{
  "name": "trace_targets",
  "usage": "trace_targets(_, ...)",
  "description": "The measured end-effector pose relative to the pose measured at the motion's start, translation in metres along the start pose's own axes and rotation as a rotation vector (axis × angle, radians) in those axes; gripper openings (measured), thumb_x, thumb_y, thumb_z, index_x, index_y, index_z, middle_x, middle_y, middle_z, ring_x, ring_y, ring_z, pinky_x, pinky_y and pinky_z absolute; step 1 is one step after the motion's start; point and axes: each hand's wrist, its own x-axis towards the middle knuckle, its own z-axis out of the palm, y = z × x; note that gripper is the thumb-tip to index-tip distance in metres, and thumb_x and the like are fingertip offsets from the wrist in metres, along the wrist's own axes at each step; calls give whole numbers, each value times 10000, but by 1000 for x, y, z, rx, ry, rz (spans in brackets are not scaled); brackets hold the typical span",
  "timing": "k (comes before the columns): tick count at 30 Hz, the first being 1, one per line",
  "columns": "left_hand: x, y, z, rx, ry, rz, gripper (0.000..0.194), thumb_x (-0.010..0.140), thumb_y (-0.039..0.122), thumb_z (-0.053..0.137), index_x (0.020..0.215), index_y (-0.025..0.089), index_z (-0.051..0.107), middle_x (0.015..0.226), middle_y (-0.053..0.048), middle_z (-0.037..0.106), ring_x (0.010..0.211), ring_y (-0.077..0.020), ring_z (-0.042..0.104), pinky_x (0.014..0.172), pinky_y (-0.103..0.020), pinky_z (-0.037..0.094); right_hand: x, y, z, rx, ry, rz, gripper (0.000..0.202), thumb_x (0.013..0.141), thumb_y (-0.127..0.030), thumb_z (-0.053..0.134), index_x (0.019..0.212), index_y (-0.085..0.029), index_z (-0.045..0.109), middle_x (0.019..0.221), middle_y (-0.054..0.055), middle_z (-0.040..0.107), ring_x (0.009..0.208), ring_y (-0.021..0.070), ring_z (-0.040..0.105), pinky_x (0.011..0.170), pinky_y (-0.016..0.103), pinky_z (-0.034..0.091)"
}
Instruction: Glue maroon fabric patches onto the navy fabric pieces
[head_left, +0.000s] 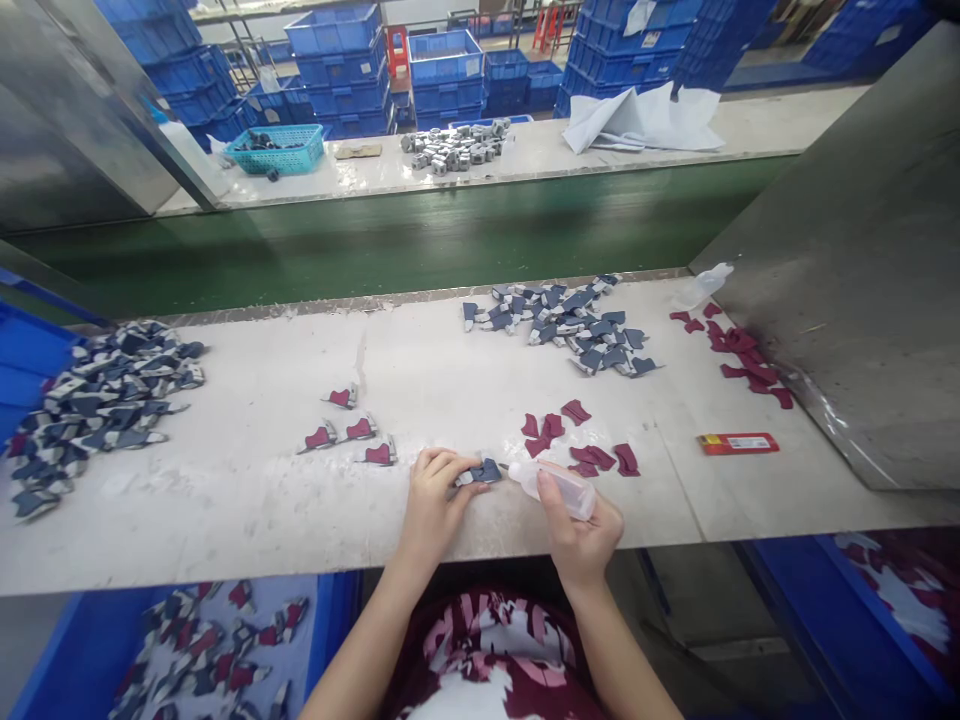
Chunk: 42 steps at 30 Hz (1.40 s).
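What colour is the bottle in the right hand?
The bottle is translucent whitish; it shows best in the head view.

I can read no words, brands or numbers from my end. On the desk [262, 500], a flat red-and-yellow packet [712, 445] carries a pale printed panel [750, 442], but the print is too small for me to make out. Farther back, I see whitish labels on the middle crate stack [439, 72] and the taller crate stack [600, 52] right of it, both illegible to me.
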Motion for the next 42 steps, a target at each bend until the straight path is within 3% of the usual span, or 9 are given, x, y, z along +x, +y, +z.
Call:
trace_targets(11, 0, 0, 0, 19, -3, 2, 130, 852, 224, 761, 978, 257, 757, 943, -51, 760, 981, -269, 600, 910, -436, 496, -4, 2, -4, 18, 18, -13, 188, 869, -328, 718, 876, -149, 774, 845, 105, 786, 743, 245, 749, 668, 327, 595)
trace_targets(23, 0, 0, 3, 9, 19, 30, 159, 827, 190, 791, 975, 238, 756, 916, -40, 762, 952, -258, 597, 871, -414, 497, -7, 0, -5, 95, 93, 93, 272, 834, -392, 726, 787, -126, 753, 749, 104, 760, 675, 247, 727, 621, 328, 575)
trace_targets(31, 0, 2, 2, 17, 25, 52, 213, 784, 159, 828, 980, 203, 754, 909, -45, 762, 942, -249, 590, 858, -398, 500, -7, -13, 8, 76, -25, 104, 291, 817, -434, 713, 793, -149, 773, 723, 86, 759, 620, 219, 705, 565, 298, 561)
trace_targets(42, 0, 1, 3, 11, 26, 57, 222, 773, 145, 834, 972, 198, 750, 911, -44, 763, 945, -252, 594, 858, -400, 500, -5, -15, 11, 73, -45, 132, 317, 824, -459, 712, 813, -149, 778, 749, 90, 770, 645, 229, 719, 591, 309, 571)
